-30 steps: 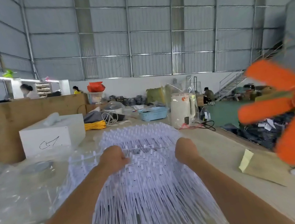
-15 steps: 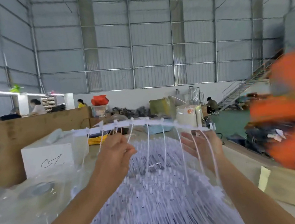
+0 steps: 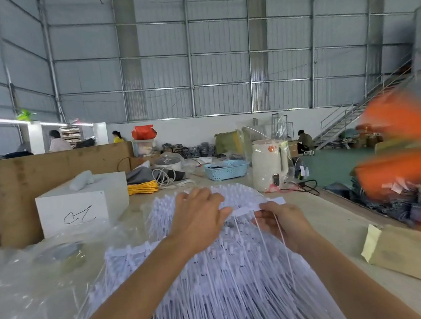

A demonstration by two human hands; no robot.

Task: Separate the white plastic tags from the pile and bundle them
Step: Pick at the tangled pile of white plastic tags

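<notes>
I saw both bare forearms reach forward from the bottom of the view, converging toward the middle. The left hand lay palm down, its back toward the camera, fingers extended forward and slightly spread, the thumb angled toward the other hand. The right hand sat just beside it, a little lower and nearer, its fingers curled inward with thumb and forefinger pinched together. The two hands were nearly touching at their fingertips.
</notes>
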